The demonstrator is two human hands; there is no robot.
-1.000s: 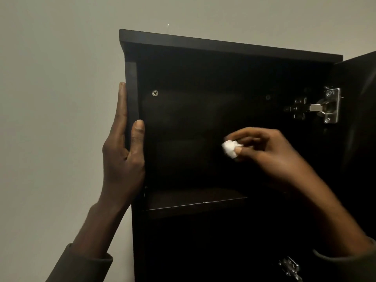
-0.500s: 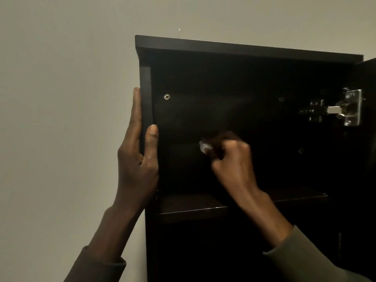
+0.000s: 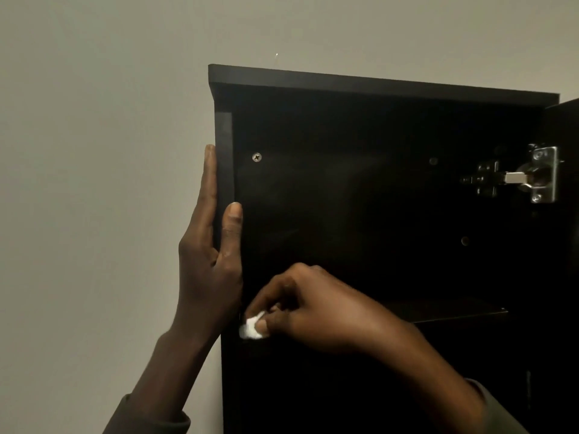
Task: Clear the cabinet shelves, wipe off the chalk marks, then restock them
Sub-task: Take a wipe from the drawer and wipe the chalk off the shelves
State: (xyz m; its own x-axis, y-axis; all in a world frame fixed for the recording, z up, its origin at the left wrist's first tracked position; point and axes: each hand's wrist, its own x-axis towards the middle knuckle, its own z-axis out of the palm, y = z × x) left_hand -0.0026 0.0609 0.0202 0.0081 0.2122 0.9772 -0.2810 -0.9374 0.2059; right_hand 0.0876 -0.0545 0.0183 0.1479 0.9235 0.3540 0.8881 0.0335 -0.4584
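Since the earlier frame, my right hand [image 3: 316,308] is dropping to the lower left of the dark wooden cabinet [image 3: 376,86], fingertips pinching a small white crumpled wipe [image 3: 250,329] against the shelf's [image 3: 445,312] front edge. My left hand [image 3: 210,261] is bracing the cabinet's left panel, fingers straight and together. I'm judging the tiny wad could be slipping loose, or missing chalk I cannot see in this darkness.

**Dim light, black interior, slight motion blur**

The scene is dim and low in contrast. The wall [image 3: 94,151] is evenly grey; the cabinet [image 3: 376,86] interior is nearly black. The hinge [image 3: 532,178] and screw [image 3: 257,157] catch glints. The right hand [image 3: 316,308] and wad [image 3: 250,328] look soft and smeared.
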